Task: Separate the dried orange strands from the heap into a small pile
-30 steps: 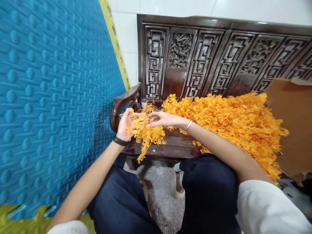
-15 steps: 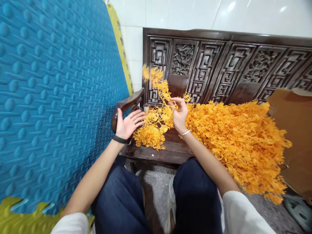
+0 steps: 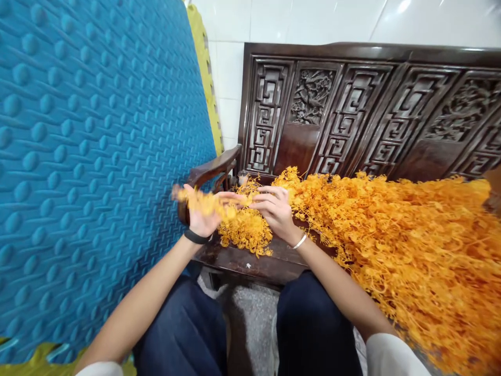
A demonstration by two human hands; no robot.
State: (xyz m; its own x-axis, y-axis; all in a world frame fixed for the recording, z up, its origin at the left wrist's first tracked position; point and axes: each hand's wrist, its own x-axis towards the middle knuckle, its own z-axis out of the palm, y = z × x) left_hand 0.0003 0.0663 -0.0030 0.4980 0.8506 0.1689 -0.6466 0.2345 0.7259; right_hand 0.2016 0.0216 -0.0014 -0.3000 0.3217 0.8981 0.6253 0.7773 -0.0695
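Observation:
A branching orange artificial flower sprig (image 3: 207,202), smeared by motion, lies across the palm of my left hand (image 3: 201,223). The fingers of that hand are stretched out toward the right, partly behind the sprig. My right hand (image 3: 276,210) pinches the sprig's stem end, with its fingers pointing left. Beneath and between both hands sits a small heap of orange sprigs (image 3: 247,234) on the dark wooden bench seat (image 3: 230,262). A far larger pile of the same orange sprigs (image 3: 391,235) spreads to the right of my right forearm.
The bench's carved backrest (image 3: 304,141) runs along the tiled wall (image 3: 305,21). Close to my left hand is the curved wooden armrest (image 3: 215,166). A blue foam mat (image 3: 97,156) with yellow edging stands at left. Brown material (image 3: 493,190) shows at the far right.
My right hand has brought the sprig down from an upright position, leftward onto my left palm. The two hands are closer together. The view has shifted slightly, and more of the large pile shows.

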